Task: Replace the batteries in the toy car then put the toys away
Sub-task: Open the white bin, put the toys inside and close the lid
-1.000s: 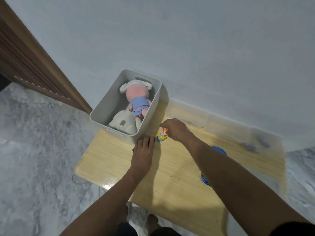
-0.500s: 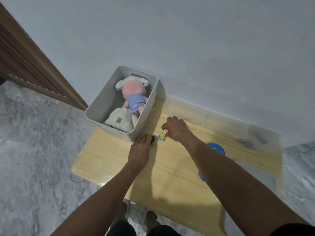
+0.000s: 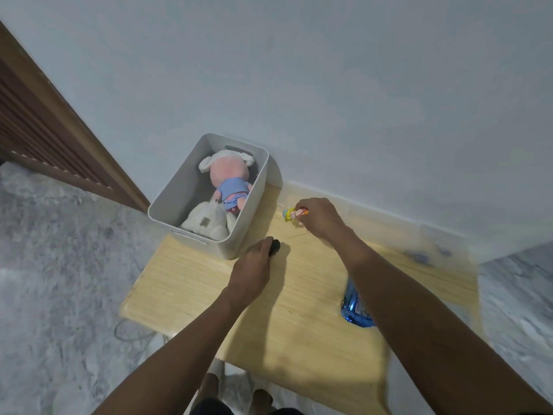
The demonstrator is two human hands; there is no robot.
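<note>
Your right hand point(image 3: 317, 217) pinches the small figure point(image 3: 292, 214) beside the bin point(image 3: 209, 199); your left hand point(image 3: 254, 268) grips a dark piece point(image 3: 274, 247). Lift both over the rim before dropping them in; the car point(image 3: 354, 307) waits farther right.

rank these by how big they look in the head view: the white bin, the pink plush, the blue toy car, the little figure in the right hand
1. white bin
2. pink plush
3. blue toy car, though an arm hides part of it
4. little figure, pinched in the right hand
</note>
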